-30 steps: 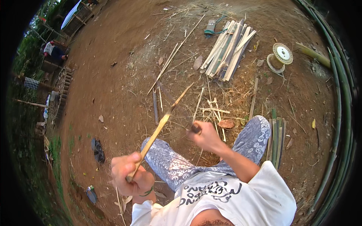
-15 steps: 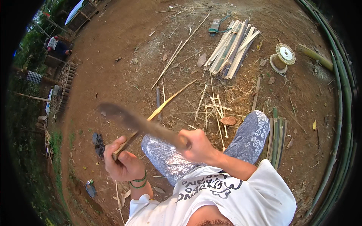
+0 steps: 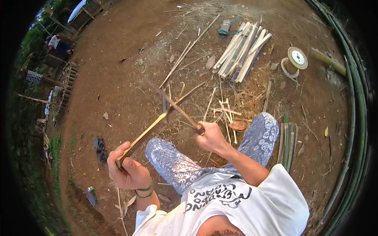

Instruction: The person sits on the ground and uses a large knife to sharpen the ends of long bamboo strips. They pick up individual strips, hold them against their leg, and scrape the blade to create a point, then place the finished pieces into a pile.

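Leftmost of what lies near, a dark bag (image 3: 100,149) is on the soil just beyond and left of the left hand (image 3: 128,169). That hand is closed on the near end of the strip (image 3: 143,136), thumb on one side and fingers on the other. From this grip the strip slants away and to the right, its far end free in the air. For a clean cut, this hold should probably be firm, with the fingers well behind the edge and the strip angled away from the left knee (image 3: 167,155), which is just right of the grip.

Further along, the knife (image 3: 183,113) crosses the strip well out from the left hand; whether the edge touches it, I cannot tell. A shallow blade angle and light, even strokes toward the free end would likely suit best, since a steep bite could split the strip.

Right of the crossing, the right hand (image 3: 212,137) is wrapped round the knife's handle, the blade pointing away and to the left. Beyond this fist and slightly right lie pale slivers (image 3: 226,114); farther out, a bundle (image 3: 241,53), then a spool (image 3: 298,58).
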`<state>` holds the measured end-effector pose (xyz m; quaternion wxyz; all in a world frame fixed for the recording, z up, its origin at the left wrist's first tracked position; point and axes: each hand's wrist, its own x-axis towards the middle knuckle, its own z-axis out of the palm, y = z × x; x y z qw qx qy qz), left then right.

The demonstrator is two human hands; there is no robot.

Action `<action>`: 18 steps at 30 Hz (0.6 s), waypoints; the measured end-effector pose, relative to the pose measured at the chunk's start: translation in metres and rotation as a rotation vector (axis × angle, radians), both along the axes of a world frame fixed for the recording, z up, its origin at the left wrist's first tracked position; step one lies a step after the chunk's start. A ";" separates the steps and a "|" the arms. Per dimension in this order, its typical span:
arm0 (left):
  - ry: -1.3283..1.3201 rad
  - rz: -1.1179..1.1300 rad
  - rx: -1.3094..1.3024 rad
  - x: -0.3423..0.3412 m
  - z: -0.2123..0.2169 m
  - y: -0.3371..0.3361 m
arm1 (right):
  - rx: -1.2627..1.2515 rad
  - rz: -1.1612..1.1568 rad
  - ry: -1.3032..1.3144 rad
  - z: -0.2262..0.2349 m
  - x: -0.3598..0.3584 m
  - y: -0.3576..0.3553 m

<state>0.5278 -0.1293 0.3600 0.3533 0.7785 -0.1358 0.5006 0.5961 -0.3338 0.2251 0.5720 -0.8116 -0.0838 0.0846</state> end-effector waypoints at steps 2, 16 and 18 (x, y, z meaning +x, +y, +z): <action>-0.069 0.048 0.042 0.006 -0.002 0.001 | 0.074 0.053 -0.239 0.019 -0.017 0.006; -0.088 -0.035 0.074 0.004 -0.009 0.015 | 0.122 0.166 -0.155 -0.036 0.027 0.004; -0.075 -0.042 0.071 0.008 -0.006 0.011 | -0.051 -0.093 -0.131 -0.105 0.066 -0.008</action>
